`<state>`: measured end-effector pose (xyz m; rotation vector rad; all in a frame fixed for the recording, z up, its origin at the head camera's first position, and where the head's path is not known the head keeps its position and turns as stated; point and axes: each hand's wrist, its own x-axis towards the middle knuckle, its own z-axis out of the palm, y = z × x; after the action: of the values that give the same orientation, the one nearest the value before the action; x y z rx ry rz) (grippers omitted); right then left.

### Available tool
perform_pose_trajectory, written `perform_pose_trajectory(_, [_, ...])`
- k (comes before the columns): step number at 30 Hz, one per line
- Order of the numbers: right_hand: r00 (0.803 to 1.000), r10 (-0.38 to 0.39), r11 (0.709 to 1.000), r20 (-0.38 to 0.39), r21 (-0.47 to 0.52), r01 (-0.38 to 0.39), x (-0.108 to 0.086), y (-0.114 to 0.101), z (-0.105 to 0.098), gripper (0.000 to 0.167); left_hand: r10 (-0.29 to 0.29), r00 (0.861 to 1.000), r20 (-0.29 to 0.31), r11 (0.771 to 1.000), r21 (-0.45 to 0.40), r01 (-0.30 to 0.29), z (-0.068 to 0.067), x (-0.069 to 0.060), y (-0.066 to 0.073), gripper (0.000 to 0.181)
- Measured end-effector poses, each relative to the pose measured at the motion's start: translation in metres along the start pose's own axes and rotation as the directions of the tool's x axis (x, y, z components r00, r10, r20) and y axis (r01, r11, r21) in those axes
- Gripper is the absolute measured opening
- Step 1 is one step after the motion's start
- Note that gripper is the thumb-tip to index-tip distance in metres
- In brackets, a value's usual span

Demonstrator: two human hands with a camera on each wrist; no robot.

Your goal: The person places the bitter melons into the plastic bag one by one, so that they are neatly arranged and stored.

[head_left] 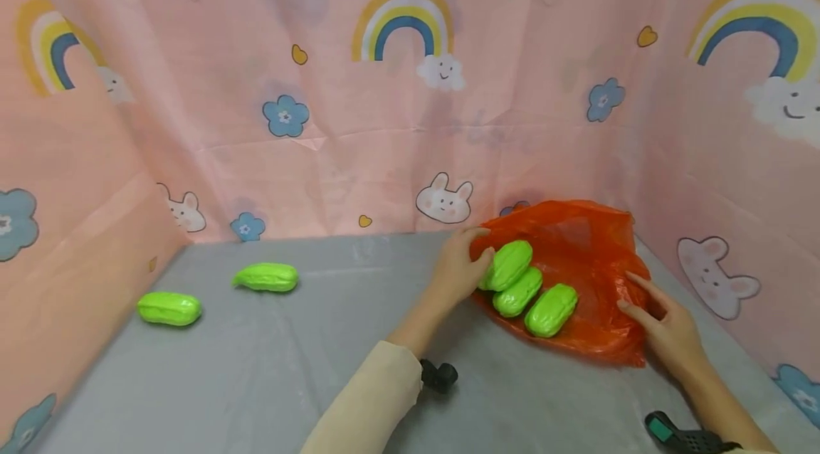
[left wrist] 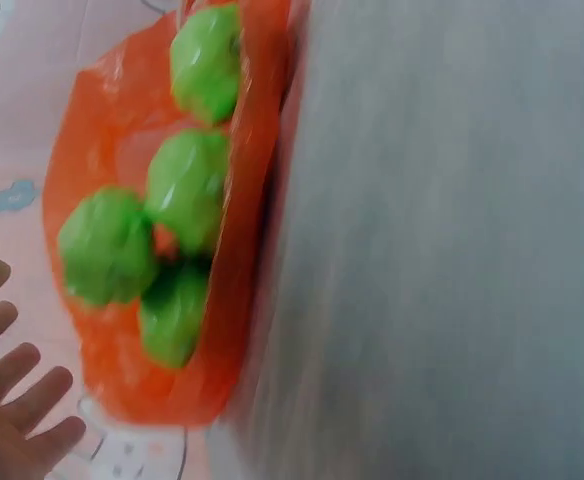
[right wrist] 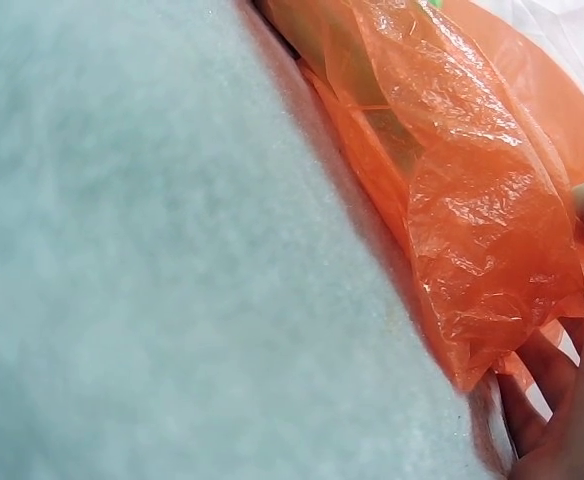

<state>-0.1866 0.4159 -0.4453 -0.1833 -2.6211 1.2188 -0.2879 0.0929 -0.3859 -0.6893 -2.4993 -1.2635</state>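
Note:
An orange plastic bag [head_left: 596, 262] lies with its mouth spread toward me, holding several bright green, ridged gourds [head_left: 551, 310]. My left hand [head_left: 456, 265] is at the bag's left side, beside the upper gourd [head_left: 510, 264]. In the left wrist view, the left hand [left wrist: 17, 400] has its fingers spread and apart from the gourds [left wrist: 107, 245]. My right hand [head_left: 673, 333] holds the bag's right edge. The right wrist view has the bag's film [right wrist: 502, 220] between the right hand's [right wrist: 572, 370] thumb and fingers.
Two more green gourds, one [head_left: 169, 309] at far left and one [head_left: 265, 277] nearer the middle, lie on the grey tabletop [head_left: 256, 383]. A pink printed cloth [head_left: 359, 155] walls in the back and both sides. Dark straps with devices [head_left: 438, 376] sit at the wrists.

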Motion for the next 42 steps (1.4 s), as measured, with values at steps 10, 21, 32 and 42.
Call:
perform_pose_trajectory(10, [0.999,0.04,0.999,-0.004,-0.011,-0.04,0.0,0.005,-0.008,0.073,-0.084,0.995,-0.056,0.992,0.093,0.089,-0.044,-0.001,-0.02,0.036])
perform_pose_trajectory(21, [0.998,0.061,0.998,0.001,-0.03,-0.061,0.002,0.006,-0.01,0.074,-0.172,0.975,-0.14,0.972,0.133,0.191,-0.092,-0.015,-0.051,0.038])
perform_pose_trajectory(32, [0.997,0.071,0.997,0.01,-0.016,-0.07,0.003,0.003,-0.005,0.074,-0.185,0.929,-0.319,0.972,0.078,0.221,-0.147,-0.027,-0.083,0.033])
perform_pose_trajectory(42, [0.996,0.083,0.996,0.014,-0.028,-0.083,0.007,-0.002,0.002,0.074,-0.259,0.876,-0.407,0.957,0.012,0.288,-0.195,-0.046,-0.105,0.036])
